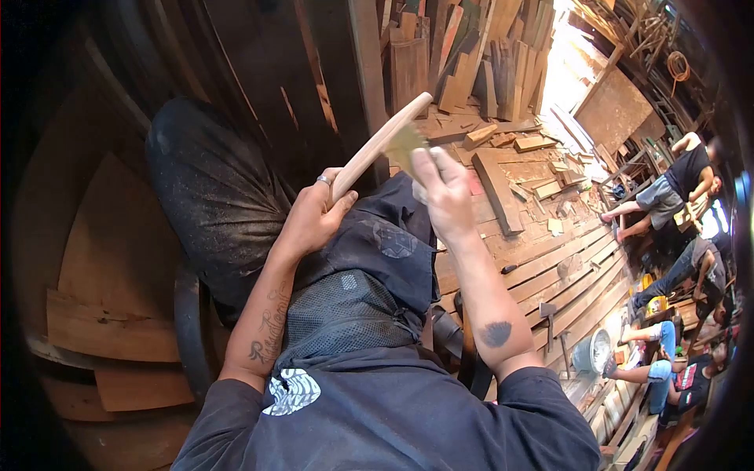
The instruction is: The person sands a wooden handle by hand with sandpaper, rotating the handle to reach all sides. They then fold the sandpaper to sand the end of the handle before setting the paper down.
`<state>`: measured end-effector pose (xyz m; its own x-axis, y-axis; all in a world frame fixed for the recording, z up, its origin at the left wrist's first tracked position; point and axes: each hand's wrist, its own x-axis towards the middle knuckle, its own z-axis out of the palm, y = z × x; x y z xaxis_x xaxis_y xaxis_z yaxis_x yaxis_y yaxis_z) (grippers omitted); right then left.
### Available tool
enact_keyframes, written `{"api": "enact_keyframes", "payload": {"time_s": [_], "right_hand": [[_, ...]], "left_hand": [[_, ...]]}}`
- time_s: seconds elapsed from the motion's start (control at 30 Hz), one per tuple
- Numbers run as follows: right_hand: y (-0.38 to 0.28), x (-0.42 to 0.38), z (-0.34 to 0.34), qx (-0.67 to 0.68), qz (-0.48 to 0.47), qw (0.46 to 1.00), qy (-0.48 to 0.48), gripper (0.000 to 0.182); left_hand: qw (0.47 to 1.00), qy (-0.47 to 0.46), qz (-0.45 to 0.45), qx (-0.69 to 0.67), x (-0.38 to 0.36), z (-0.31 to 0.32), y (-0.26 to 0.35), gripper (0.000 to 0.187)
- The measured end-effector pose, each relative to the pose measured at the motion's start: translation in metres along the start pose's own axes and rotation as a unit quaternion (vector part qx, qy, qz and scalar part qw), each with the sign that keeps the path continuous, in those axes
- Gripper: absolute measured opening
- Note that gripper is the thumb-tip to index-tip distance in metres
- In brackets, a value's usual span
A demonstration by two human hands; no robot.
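Note:
My left hand (316, 212) is closed around the lower end of a pale, rounded wooden strip (378, 145). The strip slants up and to the right, its far end raised above my lap. Pinched in my right hand (441, 188) is a yellowish sheet of sandpaper (404, 147), blurred by motion. It meets the side of the strip around its middle. The fingers partly hide the sheet, and its full shape cannot be made out. Dark trousers (212, 204) covered in dust lie beneath both hands.
Wood offcuts (534, 144) and a thick plank (496, 192) lie on the slatted floor to the right. Boards (408, 71) lean behind them. A hammer (547, 314) and a grey bucket (591, 352) are at lower right. Several people (683, 177) sit or stand at far right.

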<state>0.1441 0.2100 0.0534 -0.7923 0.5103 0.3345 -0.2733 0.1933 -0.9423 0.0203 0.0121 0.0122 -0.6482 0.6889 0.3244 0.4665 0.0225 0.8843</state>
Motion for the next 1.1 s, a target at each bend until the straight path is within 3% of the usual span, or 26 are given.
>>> {"api": "enact_keyframes", "payload": {"time_s": [0.07,0.17,0.2,0.3,0.47,0.57,0.6,0.7,0.83,1.1], "right_hand": [[0.047,0.015,-0.013,-0.181,-0.021,0.983,-0.002,0.039],[0.073,0.027,-0.024,-0.245,0.054,0.968,0.006,0.041],[0.078,0.033,-0.026,-0.201,-0.006,0.98,0.005,0.038],[0.036,0.013,-0.013,-0.037,0.062,0.997,-0.028,0.033],[0.03,0.0,-0.002,-0.134,-0.062,0.987,-0.059,0.033],[0.029,-0.005,0.006,-0.103,-0.066,0.99,-0.062,0.032],[0.029,-0.005,0.003,-0.118,-0.017,0.988,-0.093,0.028],[0.031,-0.01,0.009,-0.042,-0.022,0.993,-0.108,0.025],[0.03,-0.013,0.009,-0.112,-0.013,0.986,-0.126,0.024],[0.044,-0.002,0.001,-0.038,-0.013,0.998,-0.051,0.017]], "left_hand": [[1.0,-0.014,-0.005,-0.013,-0.001,-0.001,0.008,0.035],[0.998,-0.021,-0.006,-0.066,0.001,0.002,-0.008,0.037],[0.997,-0.023,-0.014,-0.069,0.003,0.002,-0.01,0.038],[0.996,-0.017,-0.034,-0.083,0.002,0.003,-0.015,0.039],[0.993,-0.037,-0.013,-0.115,0.004,0.008,-0.021,0.043],[0.991,-0.122,-0.056,-0.009,-0.001,-0.003,0.006,0.044],[0.995,-0.1,-0.005,-0.025,-0.002,0.002,0.004,0.044],[0.992,-0.119,-0.039,-0.017,0.0,-0.002,0.005,0.043],[0.998,-0.054,0.012,-0.044,-0.003,0.002,0.007,0.04],[0.988,-0.036,-0.039,-0.145,0.0,-0.005,0.001,0.038]]}}
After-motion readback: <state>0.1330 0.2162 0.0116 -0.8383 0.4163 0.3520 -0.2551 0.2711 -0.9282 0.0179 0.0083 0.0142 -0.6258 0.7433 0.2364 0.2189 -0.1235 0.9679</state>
